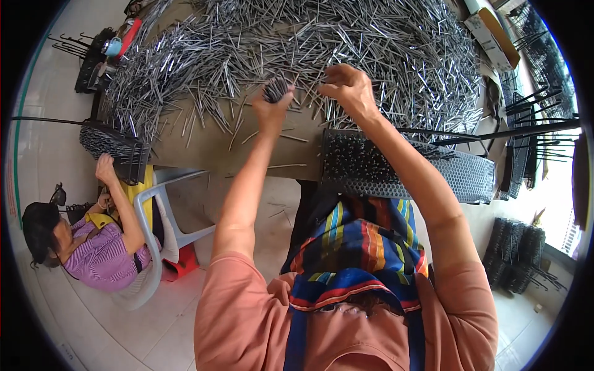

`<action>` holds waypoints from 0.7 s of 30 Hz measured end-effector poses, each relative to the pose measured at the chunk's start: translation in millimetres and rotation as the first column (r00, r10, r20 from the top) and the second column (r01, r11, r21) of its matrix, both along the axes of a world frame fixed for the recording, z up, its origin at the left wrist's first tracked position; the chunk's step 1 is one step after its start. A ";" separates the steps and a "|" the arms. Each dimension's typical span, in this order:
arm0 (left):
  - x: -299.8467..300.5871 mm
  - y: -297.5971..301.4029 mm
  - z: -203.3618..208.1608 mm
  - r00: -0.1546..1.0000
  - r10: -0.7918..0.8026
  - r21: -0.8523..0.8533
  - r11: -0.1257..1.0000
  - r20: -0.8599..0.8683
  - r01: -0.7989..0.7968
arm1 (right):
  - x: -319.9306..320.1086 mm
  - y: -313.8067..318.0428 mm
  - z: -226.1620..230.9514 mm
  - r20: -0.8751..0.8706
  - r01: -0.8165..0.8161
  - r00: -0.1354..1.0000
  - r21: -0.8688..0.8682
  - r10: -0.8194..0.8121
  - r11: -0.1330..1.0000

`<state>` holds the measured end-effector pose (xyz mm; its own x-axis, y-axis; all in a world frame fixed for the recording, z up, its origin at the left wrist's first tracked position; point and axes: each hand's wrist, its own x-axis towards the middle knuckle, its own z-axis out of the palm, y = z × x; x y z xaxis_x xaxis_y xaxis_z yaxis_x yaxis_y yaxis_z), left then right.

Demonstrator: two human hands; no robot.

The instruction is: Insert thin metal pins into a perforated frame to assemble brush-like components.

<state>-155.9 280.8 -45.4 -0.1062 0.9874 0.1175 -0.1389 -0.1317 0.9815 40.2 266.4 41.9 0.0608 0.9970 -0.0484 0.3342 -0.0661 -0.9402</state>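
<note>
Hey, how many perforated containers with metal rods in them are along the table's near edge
2: a wide container at the right, partly covered by the right forearm; a second container at the left, beside the co-worker's hand. Others may be hidden.

1. Before you, rods (297, 38) lie heaped across the table (210, 148).
2. A basket (455, 173) of rods sits at its near edge, slightly to your right.
3. On your left, a co-worker (105, 260) sits by a second basket (131, 162).

Far metal rods (346, 31) are extending out of view. The right forearm (408, 164) is partly hiding the perforated basket (470, 176).
</note>
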 end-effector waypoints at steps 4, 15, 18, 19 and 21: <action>-4.8 -13.6 -67.3 0.960 0.117 0.089 0.991 -0.256 -0.098 | 6.4 -14.7 9.4 0.010 -0.111 0.994 -0.022 0.111 0.994; 5.3 -42.4 65.1 0.958 -0.163 -0.164 0.965 0.237 0.205 | 17.7 -74.6 28.2 -0.063 -0.122 0.989 0.135 0.132 0.983; 17.8 -91.9 102.1 0.839 -0.235 -0.252 0.883 0.491 0.396 | 20.0 -95.5 45.2 -0.035 -0.122 0.991 0.156 0.129 0.980; 26.4 -114.2 109.7 0.788 -0.258 -0.251 0.853 0.560 0.457 | 20.5 -101.8 45.7 -0.094 -0.126 0.985 0.173 0.144 0.977; 40.8 -158.6 121.3 0.720 -0.258 -0.306 0.776 0.644 0.552 | 23.4 -119.6 54.8 -0.112 -0.188 0.971 0.184 0.211 0.965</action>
